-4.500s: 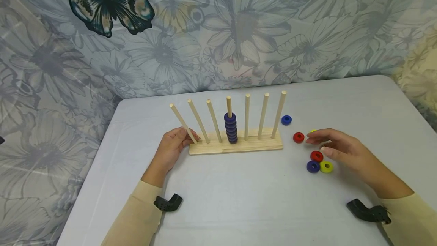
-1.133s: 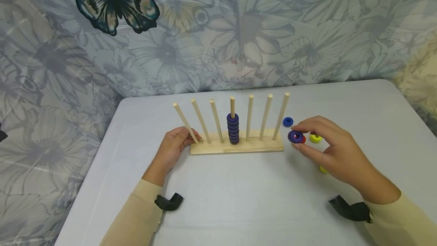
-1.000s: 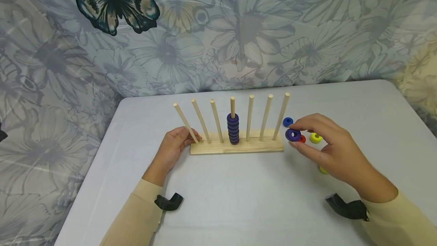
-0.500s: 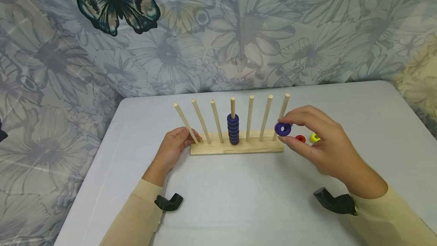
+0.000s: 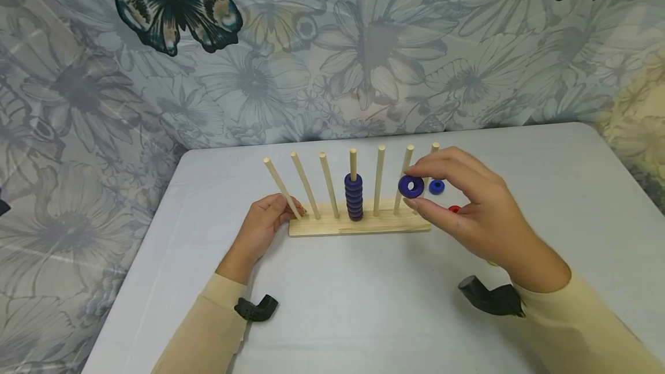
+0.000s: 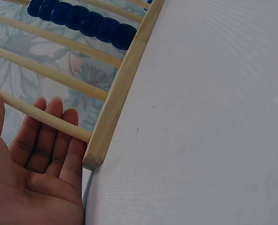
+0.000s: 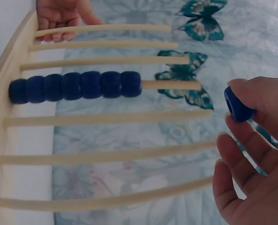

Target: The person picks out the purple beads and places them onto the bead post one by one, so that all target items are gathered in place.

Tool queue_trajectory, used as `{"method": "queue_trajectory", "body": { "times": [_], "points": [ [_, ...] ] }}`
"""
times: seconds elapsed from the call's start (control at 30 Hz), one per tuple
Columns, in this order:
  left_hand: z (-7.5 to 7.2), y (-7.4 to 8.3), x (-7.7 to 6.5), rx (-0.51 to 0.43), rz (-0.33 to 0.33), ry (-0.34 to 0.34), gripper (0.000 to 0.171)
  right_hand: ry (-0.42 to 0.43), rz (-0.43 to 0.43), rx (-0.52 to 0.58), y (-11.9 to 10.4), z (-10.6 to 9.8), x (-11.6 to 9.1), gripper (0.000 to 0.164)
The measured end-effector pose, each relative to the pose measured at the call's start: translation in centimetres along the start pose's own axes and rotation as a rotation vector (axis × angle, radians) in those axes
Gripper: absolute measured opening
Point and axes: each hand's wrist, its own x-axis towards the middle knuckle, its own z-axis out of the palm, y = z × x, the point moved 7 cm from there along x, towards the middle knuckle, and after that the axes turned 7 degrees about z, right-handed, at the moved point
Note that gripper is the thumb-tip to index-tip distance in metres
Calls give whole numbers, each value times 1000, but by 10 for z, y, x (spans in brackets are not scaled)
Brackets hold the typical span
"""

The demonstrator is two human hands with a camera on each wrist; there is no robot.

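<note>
My right hand (image 5: 475, 206) pinches a purple ring (image 5: 411, 186) between thumb and fingertips, its hole facing the head camera. In the head view the ring overlaps the pegs at the right of a wooden peg stand (image 5: 358, 225); in the right wrist view it is out past the peg tips. Similar rings form a purple stack (image 5: 354, 198) on the middle peg, whose top stays bare. My left hand (image 5: 265, 221) is at the stand's left end. Its loosely extended fingers (image 6: 50, 145) lie behind the leftmost peg (image 6: 45, 116), with the thumb on the other side.
A blue ring (image 5: 437, 187) lies on the white table (image 5: 363, 305) beyond the stand's right end. A red ring (image 5: 454, 209) and a yellow ring (image 5: 492, 262) are mostly hidden by the right hand. Butterfly-patterned fabric (image 5: 332, 74) rises behind the table.
Since being picked up from the right-hand group, the purple ring has moved left and upward in my right hand, across the right pegs. My left hand stays at the leftmost peg.
</note>
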Motion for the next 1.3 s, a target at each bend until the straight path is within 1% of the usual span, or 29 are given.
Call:
{"method": "queue_trajectory", "body": {
  "times": [0.1,0.33,0.5,0.57,0.63,0.8,1.0,1.3],
  "points": [
    [0,0,0,3,-1,1,55,7,-18,8,-5,3,7,46],
    [1,2,0,-4,7,-4,53,-9,-39,10,-9,13,22,44],
    [2,3,1,-5,7,-14,55,-3,-25,12,-7,17,31,40],
    [2,3,1,-6,6,-16,55,-3,-13,7,-6,19,33,33],
    [2,2,1,-10,5,-15,56,-4,-7,-2,-5,19,35,31],
    [2,2,3,-1,6,-10,57,6,-4,-22,-4,21,40,35],
    [1,1,1,10,14,-14,57,25,-13,-24,-8,25,42,34],
    [-1,2,-4,1,17,-28,56,11,-26,-4,-6,39,47,34]
  ]
}}
